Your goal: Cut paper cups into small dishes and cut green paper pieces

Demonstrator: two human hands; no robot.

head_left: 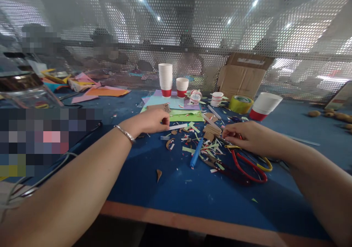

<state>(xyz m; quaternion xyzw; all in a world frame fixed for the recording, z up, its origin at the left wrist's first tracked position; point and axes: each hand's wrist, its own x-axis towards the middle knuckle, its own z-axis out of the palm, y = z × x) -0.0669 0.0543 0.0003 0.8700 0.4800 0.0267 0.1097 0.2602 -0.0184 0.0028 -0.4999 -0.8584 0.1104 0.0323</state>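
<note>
My left hand (154, 121) reaches across the blue table (176, 188) with its fingers closed on the end of a thin white paper strip (178, 126); a silver bracelet sits on that wrist. My right hand (244, 137) rests on the table among paper scraps, fingers curled and pinched over something small I cannot make out, just above red-handled scissors (246, 166). A blue cylinder-shaped tool (196, 153) lies between the hands. Small brown card pieces (211, 130) lie near my right fingertips.
Stacked white-and-red paper cups (165, 79), a single cup (182, 87), an overturned cup (264, 106), a tape roll (241, 103), coloured paper sheets (181, 113) and a cardboard box (243, 74) stand at the back. A perforated screen (192, 27) closes off the far side.
</note>
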